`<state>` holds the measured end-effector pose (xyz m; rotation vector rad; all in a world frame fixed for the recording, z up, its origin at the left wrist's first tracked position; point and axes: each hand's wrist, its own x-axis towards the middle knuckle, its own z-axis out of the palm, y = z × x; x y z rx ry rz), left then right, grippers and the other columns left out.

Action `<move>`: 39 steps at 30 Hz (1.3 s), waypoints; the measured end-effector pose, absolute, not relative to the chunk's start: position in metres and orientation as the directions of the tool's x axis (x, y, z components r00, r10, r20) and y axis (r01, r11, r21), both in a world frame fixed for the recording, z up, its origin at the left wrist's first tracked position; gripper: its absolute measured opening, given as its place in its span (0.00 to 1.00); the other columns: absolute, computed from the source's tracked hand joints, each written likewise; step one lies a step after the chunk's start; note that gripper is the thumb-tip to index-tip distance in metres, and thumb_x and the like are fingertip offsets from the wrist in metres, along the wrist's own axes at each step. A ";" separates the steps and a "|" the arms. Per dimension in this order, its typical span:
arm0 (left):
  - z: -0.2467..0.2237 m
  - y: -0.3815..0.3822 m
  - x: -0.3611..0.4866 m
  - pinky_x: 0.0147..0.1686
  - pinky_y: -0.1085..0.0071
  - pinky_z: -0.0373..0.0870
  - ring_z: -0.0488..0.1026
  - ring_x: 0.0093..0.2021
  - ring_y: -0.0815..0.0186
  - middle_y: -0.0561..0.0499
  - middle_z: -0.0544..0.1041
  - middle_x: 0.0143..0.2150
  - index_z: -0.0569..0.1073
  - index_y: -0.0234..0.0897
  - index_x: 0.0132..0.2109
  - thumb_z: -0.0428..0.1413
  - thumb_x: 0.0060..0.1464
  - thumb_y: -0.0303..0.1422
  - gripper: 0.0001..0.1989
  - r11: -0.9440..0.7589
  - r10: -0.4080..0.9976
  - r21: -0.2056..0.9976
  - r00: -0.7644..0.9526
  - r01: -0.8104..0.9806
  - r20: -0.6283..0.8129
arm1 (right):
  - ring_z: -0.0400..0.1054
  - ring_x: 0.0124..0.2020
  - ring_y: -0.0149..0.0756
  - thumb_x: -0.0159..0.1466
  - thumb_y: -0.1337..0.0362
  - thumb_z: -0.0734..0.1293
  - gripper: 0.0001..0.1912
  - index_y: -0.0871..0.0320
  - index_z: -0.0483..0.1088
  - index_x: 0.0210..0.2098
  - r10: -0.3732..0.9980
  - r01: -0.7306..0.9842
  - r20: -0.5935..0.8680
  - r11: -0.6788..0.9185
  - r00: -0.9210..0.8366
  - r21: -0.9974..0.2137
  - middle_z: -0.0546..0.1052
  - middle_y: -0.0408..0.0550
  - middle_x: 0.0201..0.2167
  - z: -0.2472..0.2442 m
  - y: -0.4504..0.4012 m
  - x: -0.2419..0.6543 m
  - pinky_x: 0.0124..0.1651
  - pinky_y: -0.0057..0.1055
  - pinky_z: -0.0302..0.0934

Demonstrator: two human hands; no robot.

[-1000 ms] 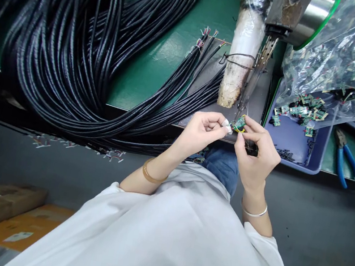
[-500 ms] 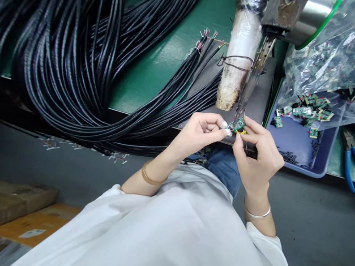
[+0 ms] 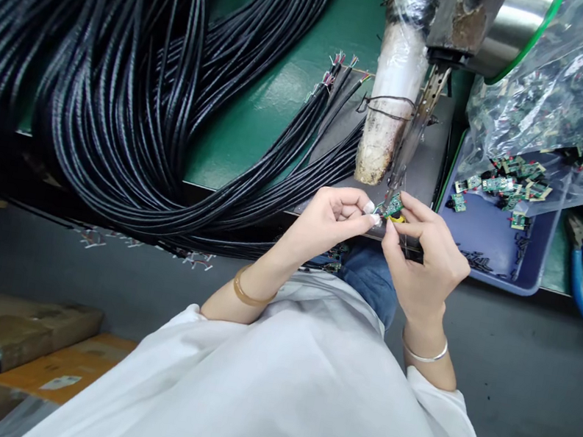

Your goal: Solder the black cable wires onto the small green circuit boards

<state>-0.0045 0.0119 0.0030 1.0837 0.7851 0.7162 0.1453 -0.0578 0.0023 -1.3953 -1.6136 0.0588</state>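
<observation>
Little changed over the last second: the camera view slid a bit, the bench things shifted in frame, and both hands stayed put just below the soldering iron (image 3: 428, 100). Likely meant the same fine step at the iron's tip was ongoing, board and wires being kept together there.

The circuit board (image 3: 394, 204) sat right by the iron's tip; contact with it couldn't be told. Its long axis appeared to run diagonally, lower end toward the left hand (image 3: 324, 222), upper end up and right of the iron's tip. Green face was turned up toward the camera, tilted. Which end counted as front was too small to tell.

Left hand, left of the iron's tip: thumb and index pinched narrow on thin wires (image 3: 379, 208), white coverings on those fingertips. Right hand (image 3: 424, 252), right of the tip: thumb and fingers closed on the board's edge, a yellow wire (image 3: 397, 220) beside them.

Black cables (image 3: 138, 96) lay left of the iron; purple tray (image 3: 497, 242) with more boards (image 3: 510, 182), right of it; blue-handled pliers (image 3: 579, 267) beyond.
</observation>
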 end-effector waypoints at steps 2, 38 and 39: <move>0.002 0.012 -0.006 0.17 0.78 0.44 0.51 0.16 0.80 0.62 0.60 0.17 0.69 0.33 0.29 0.64 0.51 0.34 0.12 0.323 0.798 0.942 0.562 -0.092 -0.218 | 0.79 0.48 0.37 0.62 0.73 0.69 0.06 0.55 0.71 0.35 0.792 0.737 0.600 0.336 0.116 -0.586 0.81 0.51 0.50 0.001 -0.059 0.146 0.50 0.33 0.78; 0.010 -0.043 -0.028 0.30 0.73 0.64 0.69 0.26 0.69 0.52 0.76 0.26 0.80 0.35 0.40 0.55 0.60 0.30 0.09 -0.408 0.652 0.844 0.758 0.348 0.003 | 0.82 0.36 0.42 0.63 0.68 0.69 0.06 0.54 0.70 0.39 0.612 0.663 0.680 0.316 0.405 -0.679 0.84 0.46 0.38 0.000 -0.088 0.165 0.37 0.40 0.79; 0.014 -0.047 -0.034 0.35 0.70 0.69 0.75 0.32 0.65 0.47 0.80 0.33 0.79 0.34 0.47 0.54 0.62 0.33 0.12 -0.477 0.627 0.806 0.778 0.349 0.034 | 0.82 0.34 0.42 0.63 0.68 0.70 0.06 0.54 0.69 0.38 0.571 0.666 0.704 0.332 0.423 -0.669 0.83 0.46 0.37 -0.001 -0.089 0.167 0.34 0.39 0.78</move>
